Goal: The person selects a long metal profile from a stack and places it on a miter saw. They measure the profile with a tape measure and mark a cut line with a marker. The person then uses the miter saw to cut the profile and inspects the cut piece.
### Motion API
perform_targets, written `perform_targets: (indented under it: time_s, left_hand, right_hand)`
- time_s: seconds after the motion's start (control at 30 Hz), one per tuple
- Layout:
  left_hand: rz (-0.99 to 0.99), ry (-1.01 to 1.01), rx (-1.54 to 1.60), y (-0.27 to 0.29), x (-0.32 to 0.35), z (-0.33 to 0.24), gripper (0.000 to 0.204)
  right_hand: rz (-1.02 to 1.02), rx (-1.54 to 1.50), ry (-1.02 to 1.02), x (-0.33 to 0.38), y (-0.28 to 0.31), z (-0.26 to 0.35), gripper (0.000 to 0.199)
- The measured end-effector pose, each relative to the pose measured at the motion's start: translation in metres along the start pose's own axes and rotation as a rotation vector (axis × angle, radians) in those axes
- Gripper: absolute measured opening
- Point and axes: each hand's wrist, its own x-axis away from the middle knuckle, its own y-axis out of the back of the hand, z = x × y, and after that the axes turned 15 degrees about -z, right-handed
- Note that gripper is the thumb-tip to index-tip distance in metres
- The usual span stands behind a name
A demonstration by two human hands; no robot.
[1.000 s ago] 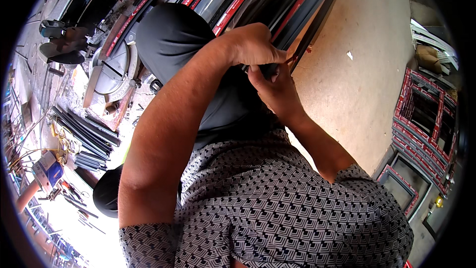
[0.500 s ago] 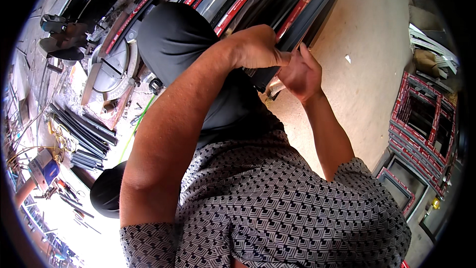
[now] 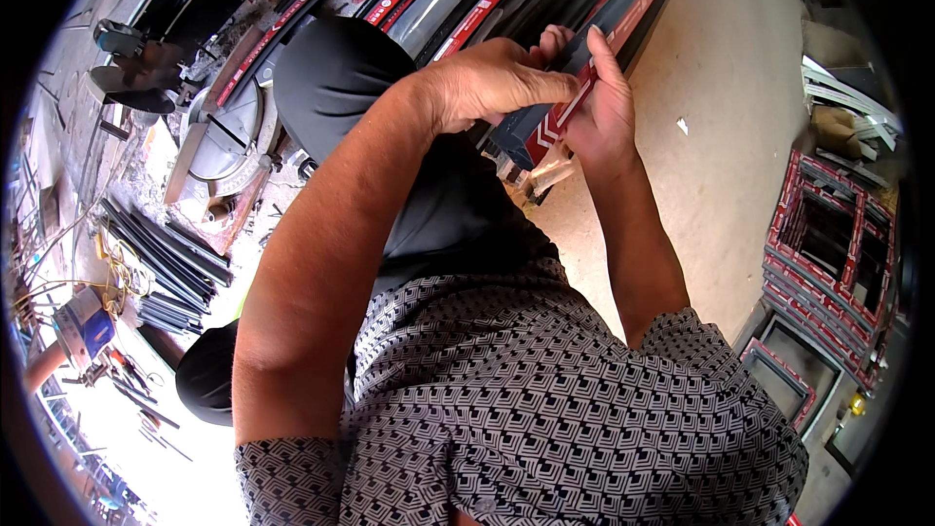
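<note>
A long dark grey window-frame profile [image 3: 529, 132] with red protective film slants up from between my hands toward the top right. Its cut end points down toward me. My left hand [image 3: 492, 86] wraps over it from the left, thumb across the red face. From the right, my right hand [image 3: 606, 117] cups the bar with its thumb raised along the edge; its other fingers are partly hidden behind the bar. Beyond my left hand lie more profiles with red film [image 3: 487, 2], side by side.
A mitre saw [image 3: 219, 131] sits on the floor at left, near a bundle of black strips [image 3: 161, 253] and scattered tools [image 3: 131, 380]. Stacked red-and-grey frames [image 3: 828, 244] stand at right. Pale floor [image 3: 721, 68] lies right of my hands.
The profile's end has turned and come up between my hands, so its red film now shows. My left hand has shifted slightly left, and my right fingers have moved round the bar.
</note>
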Motion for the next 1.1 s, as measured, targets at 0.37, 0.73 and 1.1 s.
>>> perform_targets:
  time_s: [0.37,0.73,1.1]
  left_hand:
    - [0.250,-0.038,0.229,0.005,0.012,0.000,0.056]
    - [0.214,-0.016,0.276,-0.002,0.012,0.005,0.052]
    - [0.178,0.100,0.355,0.001,0.024,-0.003,0.047]
  right_hand:
    - [-0.057,0.011,0.001,0.000,-0.011,0.003,0.033]
    - [-0.197,0.202,0.067,0.006,-0.018,0.005,0.040]
    - [-0.228,0.245,0.107,0.003,-0.027,0.002,0.042]
